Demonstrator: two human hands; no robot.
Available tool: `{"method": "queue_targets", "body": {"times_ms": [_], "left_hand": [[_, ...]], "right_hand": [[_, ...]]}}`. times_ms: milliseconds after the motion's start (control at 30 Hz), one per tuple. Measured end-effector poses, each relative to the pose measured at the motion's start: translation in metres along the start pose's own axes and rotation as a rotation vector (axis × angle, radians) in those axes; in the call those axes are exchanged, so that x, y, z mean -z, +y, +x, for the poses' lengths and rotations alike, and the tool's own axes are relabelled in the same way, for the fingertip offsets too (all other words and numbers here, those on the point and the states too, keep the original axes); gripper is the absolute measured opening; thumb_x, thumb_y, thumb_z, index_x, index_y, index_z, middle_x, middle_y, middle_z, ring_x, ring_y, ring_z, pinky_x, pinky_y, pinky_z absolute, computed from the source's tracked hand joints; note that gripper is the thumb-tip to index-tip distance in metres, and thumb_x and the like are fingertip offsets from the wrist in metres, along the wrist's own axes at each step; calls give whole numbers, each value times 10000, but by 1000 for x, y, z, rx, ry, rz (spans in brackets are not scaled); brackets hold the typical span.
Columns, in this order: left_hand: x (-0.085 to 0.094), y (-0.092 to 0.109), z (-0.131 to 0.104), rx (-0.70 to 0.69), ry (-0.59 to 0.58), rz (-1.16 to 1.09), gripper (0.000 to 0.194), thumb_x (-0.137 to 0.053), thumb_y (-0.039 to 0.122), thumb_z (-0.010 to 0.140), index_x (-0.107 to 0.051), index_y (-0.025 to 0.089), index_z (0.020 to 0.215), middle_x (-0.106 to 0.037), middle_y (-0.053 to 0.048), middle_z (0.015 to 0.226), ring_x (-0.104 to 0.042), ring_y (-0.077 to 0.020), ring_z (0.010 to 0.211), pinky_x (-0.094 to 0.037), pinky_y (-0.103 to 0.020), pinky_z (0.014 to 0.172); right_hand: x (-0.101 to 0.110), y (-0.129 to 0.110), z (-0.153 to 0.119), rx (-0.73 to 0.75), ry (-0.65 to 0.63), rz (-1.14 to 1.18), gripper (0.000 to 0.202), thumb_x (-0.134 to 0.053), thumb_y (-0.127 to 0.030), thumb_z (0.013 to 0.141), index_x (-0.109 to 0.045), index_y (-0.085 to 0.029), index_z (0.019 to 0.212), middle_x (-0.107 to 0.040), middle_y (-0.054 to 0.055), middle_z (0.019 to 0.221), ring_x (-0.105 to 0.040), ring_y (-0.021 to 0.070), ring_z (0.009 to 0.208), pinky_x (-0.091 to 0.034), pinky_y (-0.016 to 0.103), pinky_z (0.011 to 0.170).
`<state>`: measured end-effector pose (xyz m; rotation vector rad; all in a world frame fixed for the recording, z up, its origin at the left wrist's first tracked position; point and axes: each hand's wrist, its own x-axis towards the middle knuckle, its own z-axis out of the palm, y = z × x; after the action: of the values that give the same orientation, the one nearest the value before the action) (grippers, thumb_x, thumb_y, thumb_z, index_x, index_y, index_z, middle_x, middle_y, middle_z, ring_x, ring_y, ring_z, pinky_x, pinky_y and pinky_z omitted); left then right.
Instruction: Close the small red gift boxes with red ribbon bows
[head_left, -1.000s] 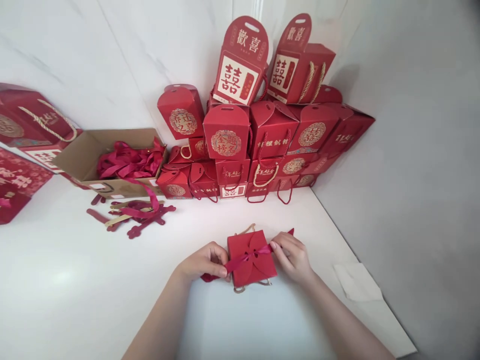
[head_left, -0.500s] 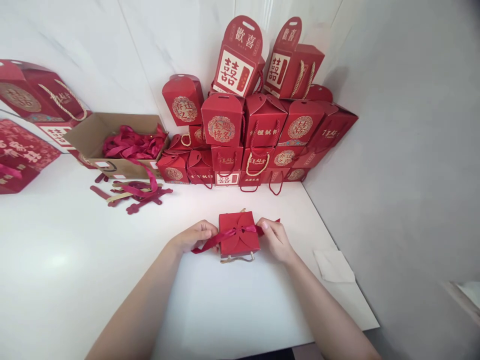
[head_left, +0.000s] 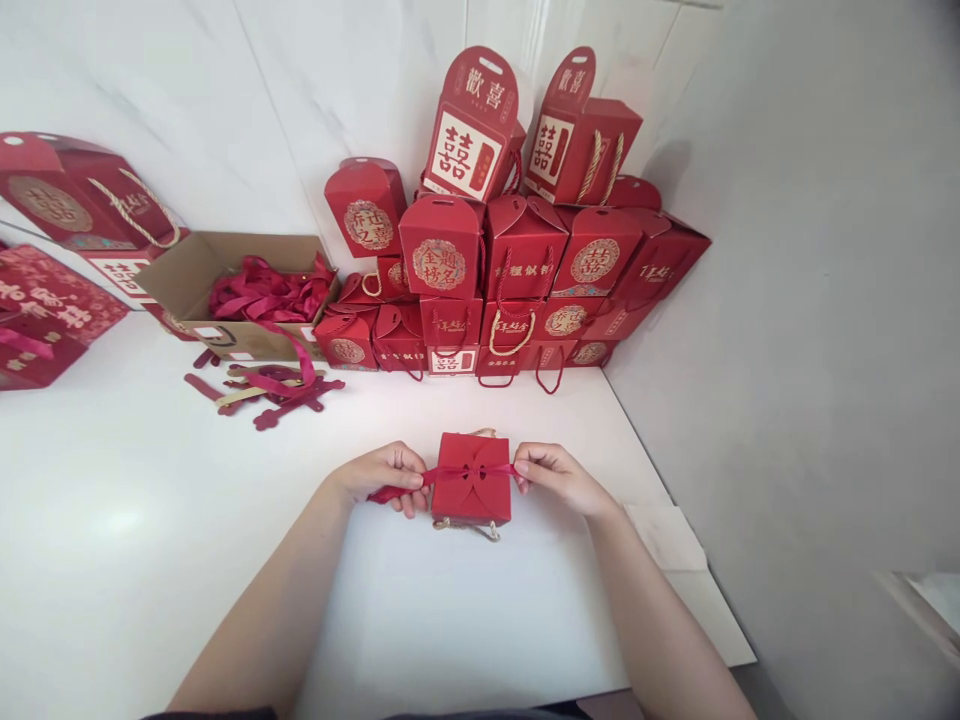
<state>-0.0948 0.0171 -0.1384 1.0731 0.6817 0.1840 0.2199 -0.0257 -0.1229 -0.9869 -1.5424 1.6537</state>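
Observation:
A small red gift box (head_left: 474, 505) with curved, interlocking top flaps sits on the white table between my hands. Twisted cord handles stick out at its near and far sides. A dark pink ribbon (head_left: 450, 473) runs across the top and through the holes at the centre. At the box's left side, my left hand (head_left: 394, 478) pinches one length of the ribbon, its tail hanging out to the left. My right hand (head_left: 551, 474) grips the other end close to the right edge, thumb against fingers. The ribbon is taut between the two hands.
Stacked red gift boxes (head_left: 525, 265) line the wall behind. An open cardboard box (head_left: 259, 345) holds loose ribbons (head_left: 274, 290). Several flat red and gold strips (head_left: 262, 390) lie before it. More red boxes (head_left: 75, 190) stand far left, and a white paper (head_left: 664, 535) lies right.
The ribbon has been drawn straighter and tighter across the box. My left hand has taken it in a pinch, and my right hand holds its end closer, with the tail no longer showing.

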Motion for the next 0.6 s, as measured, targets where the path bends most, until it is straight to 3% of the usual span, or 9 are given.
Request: {"method": "queue_targets", "body": {"times_ms": [133, 300, 467, 533, 600], "left_hand": [[-1, 2, 4, -111, -23, 34, 285, -796, 393, 673, -750, 113, 696, -685, -82, 669, -600, -125, 563, -467, -216, 535], [-10, 14, 1, -288, 87, 18, 253, -882, 320, 524, -693, 152, 514, -603, -36, 737, -513, -104, 647, -444, -224, 624], [-30, 47, -9, -401, 68, 123, 274, -817, 360, 645, -699, 132, 550, -692, -140, 1067, -610, -158, 715, -493, -304, 723], [-36, 58, -9, -401, 28, 177, 250, -785, 349, 697, -721, 125, 606, -691, -170, 1133, -663, -218, 833, -507, -336, 789], [-39, 64, -5, -378, 10, 153, 232, -775, 333, 717, -728, 118, 644, -689, -177, 1159, -689, -217, 818, -525, -343, 791]], "right_hand": [[0, 4, 2, 1, -8, -16, 325, -581, -465, 880, -580, -177, 728, -590, -4, 672, -544, 133, 663, -429, 275, 697], [-4, 2, 2, 19, 14, -41, 328, -560, -457, 897, -584, -175, 730, -604, 11, 697, -552, 146, 697, -428, 292, 724], [-8, -6, 0, 14, 2, -32, 312, -577, -464, 881, -612, -180, 758, -631, 23, 711, -569, 160, 708, -453, 309, 739], [-9, -9, -1, 26, 8, -2, 309, -587, -463, 874, -620, -180, 756, -632, 27, 715, -561, 158, 697, -456, 308, 729], [-11, -11, -1, 65, 33, 36, 311, -601, -462, 863, -624, -182, 729, -611, 23, 713, -541, 152, 681, -451, 302, 705]]}}
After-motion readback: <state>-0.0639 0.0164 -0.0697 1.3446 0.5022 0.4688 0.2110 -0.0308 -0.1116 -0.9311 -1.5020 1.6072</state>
